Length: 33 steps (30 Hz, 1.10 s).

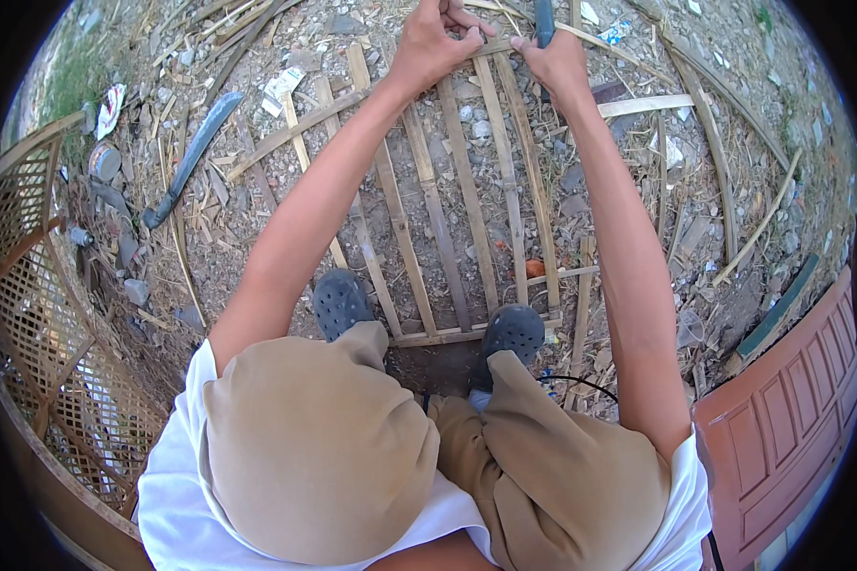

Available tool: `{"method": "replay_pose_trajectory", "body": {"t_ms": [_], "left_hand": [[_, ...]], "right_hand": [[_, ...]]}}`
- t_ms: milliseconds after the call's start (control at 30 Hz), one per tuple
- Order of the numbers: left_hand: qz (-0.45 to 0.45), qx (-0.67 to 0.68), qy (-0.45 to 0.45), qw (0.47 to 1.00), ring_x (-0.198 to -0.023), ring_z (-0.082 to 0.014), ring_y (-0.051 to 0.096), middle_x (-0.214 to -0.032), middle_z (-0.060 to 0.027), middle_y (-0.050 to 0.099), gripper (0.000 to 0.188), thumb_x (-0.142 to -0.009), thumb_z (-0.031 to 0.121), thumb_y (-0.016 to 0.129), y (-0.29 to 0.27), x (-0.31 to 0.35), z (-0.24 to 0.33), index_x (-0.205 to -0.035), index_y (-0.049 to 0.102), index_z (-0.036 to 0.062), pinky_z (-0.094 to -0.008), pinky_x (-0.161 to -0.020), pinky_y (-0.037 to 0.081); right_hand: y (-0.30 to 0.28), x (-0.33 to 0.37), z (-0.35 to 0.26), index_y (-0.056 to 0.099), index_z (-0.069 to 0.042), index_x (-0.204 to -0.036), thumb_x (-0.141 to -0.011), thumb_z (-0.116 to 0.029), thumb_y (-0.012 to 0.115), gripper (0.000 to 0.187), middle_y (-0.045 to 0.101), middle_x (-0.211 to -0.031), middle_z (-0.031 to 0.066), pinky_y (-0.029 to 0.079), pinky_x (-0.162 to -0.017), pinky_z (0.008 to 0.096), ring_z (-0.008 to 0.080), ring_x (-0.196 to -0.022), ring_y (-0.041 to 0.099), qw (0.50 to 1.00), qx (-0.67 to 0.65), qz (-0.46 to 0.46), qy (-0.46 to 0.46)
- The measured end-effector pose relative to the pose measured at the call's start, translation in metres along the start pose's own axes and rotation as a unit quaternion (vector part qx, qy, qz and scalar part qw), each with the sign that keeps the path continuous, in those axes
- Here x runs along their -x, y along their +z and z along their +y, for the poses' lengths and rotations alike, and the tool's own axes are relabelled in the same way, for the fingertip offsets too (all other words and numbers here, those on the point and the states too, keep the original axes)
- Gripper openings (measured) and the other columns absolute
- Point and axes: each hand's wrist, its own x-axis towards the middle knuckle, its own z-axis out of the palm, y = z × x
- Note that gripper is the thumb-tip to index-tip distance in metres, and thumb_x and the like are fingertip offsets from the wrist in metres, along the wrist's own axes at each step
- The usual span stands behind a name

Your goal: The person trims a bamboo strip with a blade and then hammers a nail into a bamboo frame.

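wooden slat frame (466, 190) on littered ground (229, 224), near end at the clogs (341, 303). far bar (491, 48): i see right hand (559, 68), fingers clamped on blue tool (544, 21); left hand (433, 46), fingers bunched, hold i cannot tell.

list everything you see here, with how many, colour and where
slatted wooden frame: one, tan, upper middle
loose wood strips: many, tan to grey, scattered around the frame
blue tool: one, blue, in the right hand
curved tool: one, blue-grey, ground at upper left
round container: one, pale, left
scraps: several, mostly white, scattered
lattice piece: one, brown, left edge
panelled board: one, reddish-brown, lower right
green strip: one, right
cable: one, black, by the right knee
clogs: two, dark grey, centre
trousers: one pair, khaki, bottom
shirt: one, white, bottom
hands: two, bare, left and right, top
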Motion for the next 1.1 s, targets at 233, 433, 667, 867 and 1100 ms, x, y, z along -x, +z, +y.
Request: {"method": "replay_pose_trajectory", "body": {"t_ms": [233,433,667,867,1100], "left_hand": [[-0.029,-0.001,-0.002,1.0,-0.089,-0.0159,0.074,-0.099,-0.008,0.073,0.032,-0.092,0.005,0.079,0.003,0.001,0.005,-0.116,0.057,0.0028,-0.0306,-0.081,0.061],[-0.085,-0.152,0.105,0.979,-0.086,-0.016,0.072,-0.097,-0.0055,0.076,0.023,-0.093,0.009,0.081,0.003,0.001,0.0,-0.112,0.069,0.0056,-0.0309,-0.08,0.058],[-0.041,-0.138,0.094,0.985,-0.077,-0.0178,0.067,-0.086,-0.0066,0.067,0.025,-0.09,0.01,0.082,0.008,0.004,0.002,-0.104,0.063,0.0043,-0.0328,-0.071,0.056],[-0.031,-0.12,0.092,0.988,-0.073,-0.0198,0.064,-0.081,-0.007,0.065,0.027,-0.091,0.014,0.083,0.006,0.007,0.002,-0.099,0.059,0.0056,-0.0353,-0.069,0.055],[-0.048,-0.124,0.059,0.989,-0.074,-0.0213,0.065,-0.086,-0.01,0.067,0.027,-0.094,0.015,0.08,0.006,0.009,0.004,-0.099,0.056,0.0054,-0.0366,-0.07,0.055]], "right_hand": [[-0.002,0.001,0.002,0.073,0.005,-0.081,-0.087,-0.04,0.089,0.049,0.077,-0.087,0.0262,0.059,-0.082,0.0486,0.041,-0.087,0.078,1.0,-0.01,-0.014,-0.004],[-0.001,-0.001,0.002,0.073,0.006,-0.083,-0.088,-0.041,0.089,0.05,0.078,-0.092,0.0284,0.059,-0.085,0.0495,0.0431,-0.093,0.078,1.0,-0.002,-0.019,0.003],[0.003,-0.003,0.006,0.072,0.007,-0.082,-0.088,-0.042,0.088,0.052,0.078,-0.093,0.0282,0.06,-0.084,0.0504,0.0435,-0.093,0.078,1.0,-0.014,-0.023,0.006],[0.005,-0.004,0.011,0.071,0.005,-0.08,-0.087,-0.043,0.089,0.052,0.077,-0.088,0.0265,0.059,-0.081,0.0498,0.042,-0.089,0.078,1.0,-0.025,-0.015,-0.01],[0.005,-0.005,0.014,0.071,0.003,-0.077,-0.087,-0.044,0.088,0.051,0.076,-0.081,0.0238,0.059,-0.079,0.0489,0.0399,-0.082,0.077,1.0,-0.013,-0.009,-0.023]]}}
